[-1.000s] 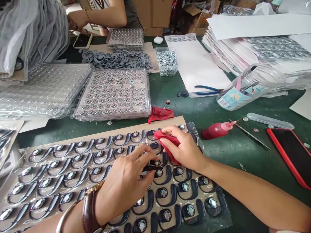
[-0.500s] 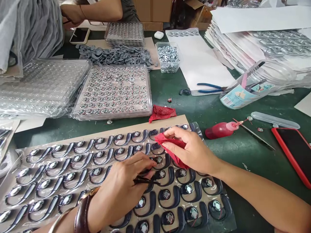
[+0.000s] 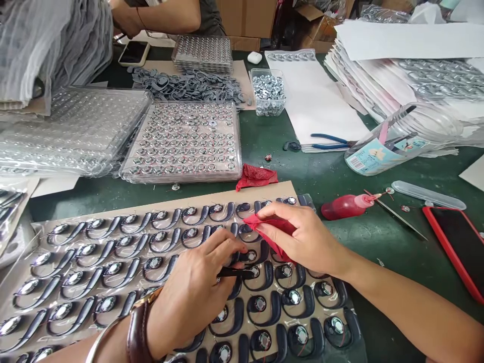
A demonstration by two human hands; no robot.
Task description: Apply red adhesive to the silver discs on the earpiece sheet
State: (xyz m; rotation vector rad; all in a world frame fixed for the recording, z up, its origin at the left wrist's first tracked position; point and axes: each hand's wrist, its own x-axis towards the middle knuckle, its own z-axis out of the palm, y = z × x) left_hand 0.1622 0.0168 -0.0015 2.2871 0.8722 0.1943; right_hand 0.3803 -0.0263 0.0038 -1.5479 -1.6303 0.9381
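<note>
A plastic-covered sheet (image 3: 212,199) holds rows of dark hook-shaped pieces (image 3: 264,307), each with a round silver disc in its round end. Over its middle, my left hand (image 3: 202,275) is closed around black tweezers (image 3: 236,272), whose tips point right, just above the pieces. In my right hand (image 3: 302,232) a crumpled red cloth (image 3: 278,234) is pinched between thumb and fingers. The cloth's tip hangs over a hook piece in the upper rows near the right edge. My fingers and the cloth hide some pieces.
Behind the sheet are a tray of silver discs (image 3: 185,143), another red cloth (image 3: 257,176) and a tub of small metal parts (image 3: 268,93). To the right lie a red bottle (image 3: 346,205), a clear jar (image 3: 378,146), pliers (image 3: 328,141) and a phone (image 3: 457,242). A co-worker's arm (image 3: 170,17) shows behind.
The view has shifted slightly. My left hand has moved a little up and right, and the tweezers now point more level. My right hand keeps pinching the red cloth at nearly the same spot.
</note>
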